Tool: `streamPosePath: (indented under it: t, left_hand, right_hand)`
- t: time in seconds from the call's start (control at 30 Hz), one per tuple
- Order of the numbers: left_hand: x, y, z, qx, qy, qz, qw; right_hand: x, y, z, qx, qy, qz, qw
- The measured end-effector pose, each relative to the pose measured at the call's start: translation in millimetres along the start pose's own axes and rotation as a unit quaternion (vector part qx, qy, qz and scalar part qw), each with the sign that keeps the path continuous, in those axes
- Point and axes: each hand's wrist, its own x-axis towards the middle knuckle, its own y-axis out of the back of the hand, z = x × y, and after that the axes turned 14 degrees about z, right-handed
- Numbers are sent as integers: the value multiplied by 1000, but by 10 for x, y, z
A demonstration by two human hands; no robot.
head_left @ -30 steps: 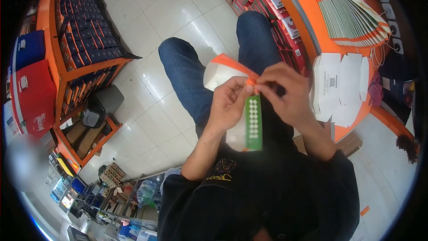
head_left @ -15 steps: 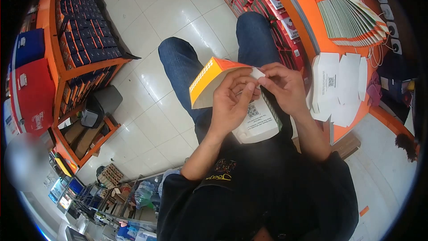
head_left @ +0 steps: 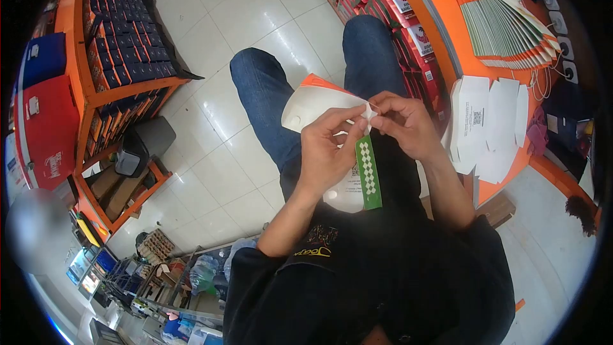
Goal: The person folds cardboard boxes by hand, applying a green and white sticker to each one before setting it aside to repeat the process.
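I hold a partly folded cardboard box [head_left: 313, 107] above my lap, with white and orange panels and a green side strip [head_left: 368, 176] patterned with white diamonds. My left hand [head_left: 329, 147] is closed on the box near its middle, thumb and fingers gripping the card. Thumb and fingers of my right hand [head_left: 408, 126] pinch a small white flap at the same corner, close to the left fingertips. Part of a printed code shows beside the strip; the left hand covers the rest of that panel.
On the orange counter [head_left: 450, 38] to the right lie flat white cartons [head_left: 488, 124] and a fanned stack of green-edged boxes with string handles [head_left: 511, 32]. Red boxes [head_left: 408, 38] stand below it. An orange rack [head_left: 134, 89] on the left holds dark blue boxes.
The box has turned in my hands: its yellow edge is out of sight, and the green diamond strip now faces up. Both hands stay together at the corner.
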Motion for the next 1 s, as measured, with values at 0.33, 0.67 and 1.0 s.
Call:
streamPosePath:
  t: [0.33,0.67,1.0]
  left_hand:
    - [167,52,125,122,-112,-80,983]
    - [230,107,205,154,-78,-79,982]
    - [199,33,238,203,-73,-60,975]
  right_hand:
    - [-50,5,-146,-56,56,-4,997]
    - [-63,-188,-278,-173,105,58,978]
    - [-71,-183,-222,-209,89,69,971]
